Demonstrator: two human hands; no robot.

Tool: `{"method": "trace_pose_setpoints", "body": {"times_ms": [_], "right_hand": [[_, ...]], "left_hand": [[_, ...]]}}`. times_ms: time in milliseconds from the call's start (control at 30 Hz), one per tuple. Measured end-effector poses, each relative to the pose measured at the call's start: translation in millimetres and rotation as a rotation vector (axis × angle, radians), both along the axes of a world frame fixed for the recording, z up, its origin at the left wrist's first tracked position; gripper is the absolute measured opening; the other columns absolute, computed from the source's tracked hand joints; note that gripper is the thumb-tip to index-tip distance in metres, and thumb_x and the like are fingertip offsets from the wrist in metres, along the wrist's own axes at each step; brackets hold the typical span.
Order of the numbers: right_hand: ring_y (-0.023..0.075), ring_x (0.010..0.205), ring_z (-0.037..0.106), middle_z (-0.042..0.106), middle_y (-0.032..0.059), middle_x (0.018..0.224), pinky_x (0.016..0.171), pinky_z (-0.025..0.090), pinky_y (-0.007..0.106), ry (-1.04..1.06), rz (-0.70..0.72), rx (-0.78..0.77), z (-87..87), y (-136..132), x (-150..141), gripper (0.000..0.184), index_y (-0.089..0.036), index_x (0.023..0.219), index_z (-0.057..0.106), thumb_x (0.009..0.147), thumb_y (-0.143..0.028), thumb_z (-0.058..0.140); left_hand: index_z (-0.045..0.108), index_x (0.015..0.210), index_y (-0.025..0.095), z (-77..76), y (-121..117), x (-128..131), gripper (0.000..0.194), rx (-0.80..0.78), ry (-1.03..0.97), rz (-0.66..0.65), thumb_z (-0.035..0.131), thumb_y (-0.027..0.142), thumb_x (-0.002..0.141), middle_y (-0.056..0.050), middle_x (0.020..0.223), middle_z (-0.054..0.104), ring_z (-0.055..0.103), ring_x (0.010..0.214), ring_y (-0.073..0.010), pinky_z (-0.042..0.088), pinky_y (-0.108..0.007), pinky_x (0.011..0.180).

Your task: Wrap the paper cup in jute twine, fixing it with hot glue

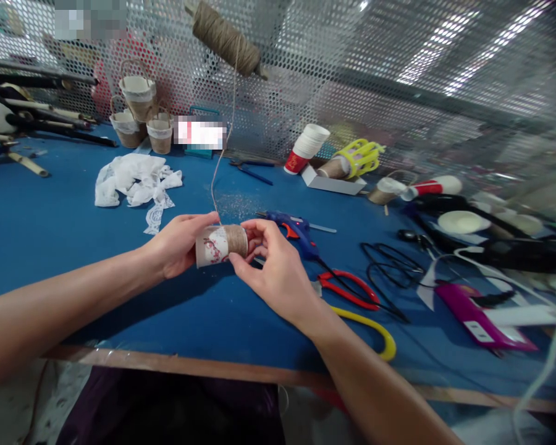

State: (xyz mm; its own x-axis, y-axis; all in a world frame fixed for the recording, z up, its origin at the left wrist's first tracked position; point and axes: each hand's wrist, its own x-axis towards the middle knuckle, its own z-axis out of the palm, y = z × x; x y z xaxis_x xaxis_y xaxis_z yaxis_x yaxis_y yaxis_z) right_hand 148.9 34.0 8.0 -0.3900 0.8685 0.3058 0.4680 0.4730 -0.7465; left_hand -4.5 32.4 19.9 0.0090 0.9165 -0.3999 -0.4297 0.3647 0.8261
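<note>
A paper cup (215, 246) with a red blossom print lies sideways between my two hands, above the blue table. Brown twine (236, 241) is wound round its right part. My left hand (180, 244) holds the cup's left end and the strand there, fingers mostly behind it. With thumb and fingers, my right hand (273, 259) grips the twine-wrapped end. From the cup a single strand (214, 179) runs up to a twine spool (225, 38) hung on the mesh. Just right of my right hand lies a blue glue gun (294, 225).
Red-handled pliers (352, 289) and a yellow-handled tool (370, 324) lie at right, near a tangle of black cable (389, 262). White lace (134, 179) and twine-wrapped cup baskets (160, 135) are at back left. Stacked paper cups (308, 148) stand at the back.
</note>
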Motion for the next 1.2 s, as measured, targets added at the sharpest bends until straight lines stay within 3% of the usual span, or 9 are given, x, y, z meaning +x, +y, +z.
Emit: {"method": "trace_pose_setpoints", "body": {"times_ms": [133, 400, 567, 700, 800, 900, 967, 1100, 1200], "right_hand": [[0.0143, 0.075, 0.055, 0.054, 0.0087, 0.101, 0.065, 0.05, 0.031, -0.064, -0.021, 0.095, -4.4, -1.0, -0.6, 0.036, -0.017, 0.102, 0.046, 0.068, -0.017, 0.058], [0.0134, 0.07, 0.054, 0.055, 0.008, 0.098, 0.062, 0.05, 0.03, -0.076, -0.024, 0.084, -1.7, -2.1, -1.7, 0.036, -0.018, 0.101, 0.046, 0.068, -0.018, 0.059], [0.0136, 0.076, 0.057, 0.06, 0.0052, 0.088, 0.069, 0.048, 0.029, -0.05, -0.074, 0.169, 21.8, 4.6, 16.0, 0.017, -0.017, 0.09, 0.055, 0.076, -0.014, 0.046], [0.0101, 0.055, 0.052, 0.056, -0.0009, 0.062, 0.054, 0.042, 0.024, -0.052, -0.254, 0.201, 46.2, 13.0, 40.8, 0.02, -0.018, 0.073, 0.057, 0.075, -0.011, 0.038], [0.0098, 0.048, 0.048, 0.052, -0.0026, 0.055, 0.05, 0.039, 0.023, -0.203, -0.358, 0.189, 51.0, 27.4, 58.6, 0.022, -0.016, 0.085, 0.058, 0.078, -0.016, 0.038], [0.0131, 0.062, 0.057, 0.062, 0.0032, 0.072, 0.061, 0.043, 0.025, -0.572, -0.426, 0.072, 40.3, 48.9, 72.0, 0.025, -0.014, 0.099, 0.057, 0.078, -0.017, 0.043], [0.0179, 0.077, 0.059, 0.064, 0.01, 0.088, 0.066, 0.042, 0.026, -0.795, -0.414, -0.027, 28.8, 63.5, 77.5, 0.025, -0.012, 0.097, 0.059, 0.078, -0.023, 0.047], [0.0211, 0.072, 0.06, 0.066, 0.0122, 0.082, 0.058, 0.04, 0.027, -0.9, -0.352, -0.131, 11.4, 84.7, 80.2, 0.023, -0.013, 0.08, 0.063, 0.076, -0.033, 0.051], [0.0201, 0.066, 0.059, 0.066, 0.011, 0.076, 0.052, 0.037, 0.025, -0.928, -0.341, -0.2, 8.0, 92.2, 79.3, 0.016, -0.014, 0.069, 0.062, 0.071, -0.03, 0.057]], "left_hand": [[0.059, 0.076, 0.009, -2.2, 0.0, -0.1, 0.014, -0.011, -0.006, -0.017, 0.049, 0.017, 0.082, -0.005, 0.057, 0.061, 0.056, 0.045, -0.0111, 0.047, -0.021, 0.046], [0.059, 0.096, 0.009, -4.9, -0.5, 1.2, 0.023, 0.071, 0.121, -0.036, 0.053, 0.024, 0.08, -0.004, 0.065, 0.061, 0.054, 0.048, -0.0099, 0.043, -0.02, 0.045], [0.058, 0.104, 0.009, -15.5, 1.9, -2.9, 0.033, 0.281, 0.264, -0.089, 0.05, 0.031, 0.081, -0.005, 0.081, 0.062, 0.055, 0.061, -0.0101, 0.043, -0.02, 0.054], [0.053, 0.115, 0.013, -26.3, 3.0, -8.2, 0.042, 0.44, 0.503, -0.256, 0.044, 0.038, 0.083, -0.007, 0.092, 0.063, 0.056, 0.07, -0.0132, 0.044, -0.024, 0.061], [0.052, 0.115, 0.014, -29.0, 1.8, -9.8, 0.041, 0.566, 0.733, -0.334, 0.039, 0.037, 0.085, -0.009, 0.108, 0.061, 0.057, 0.089, -0.0181, 0.044, -0.029, 0.076], [0.05, 0.117, 0.014, -27.8, -0.3, -9.2, 0.04, 0.643, 0.887, -0.384, 0.036, 0.034, 0.086, -0.009, 0.115, 0.059, 0.055, 0.099, -0.0202, 0.042, -0.031, 0.084], [0.048, 0.119, 0.014, -26.3, -1.3, -8.8, 0.04, 0.662, 0.96, -0.415, 0.034, 0.033, 0.086, -0.009, 0.11, 0.061, 0.057, 0.094, -0.0202, 0.044, -0.032, 0.08], [0.049, 0.116, 0.015, -24.0, -2.5, -9.3, 0.037, 0.649, 1.06, -0.448, 0.033, 0.033, 0.086, -0.005, 0.08, 0.064, 0.057, 0.065, -0.0152, 0.043, -0.026, 0.06], [0.05, 0.11, 0.016, -22.3, -3.3, -9.5, 0.034, 0.628, 1.117, -0.433, 0.033, 0.034, 0.087, 0.004, 0.054, 0.05, 0.047, 0.049, -0.0116, 0.035, -0.022, 0.049]]}}
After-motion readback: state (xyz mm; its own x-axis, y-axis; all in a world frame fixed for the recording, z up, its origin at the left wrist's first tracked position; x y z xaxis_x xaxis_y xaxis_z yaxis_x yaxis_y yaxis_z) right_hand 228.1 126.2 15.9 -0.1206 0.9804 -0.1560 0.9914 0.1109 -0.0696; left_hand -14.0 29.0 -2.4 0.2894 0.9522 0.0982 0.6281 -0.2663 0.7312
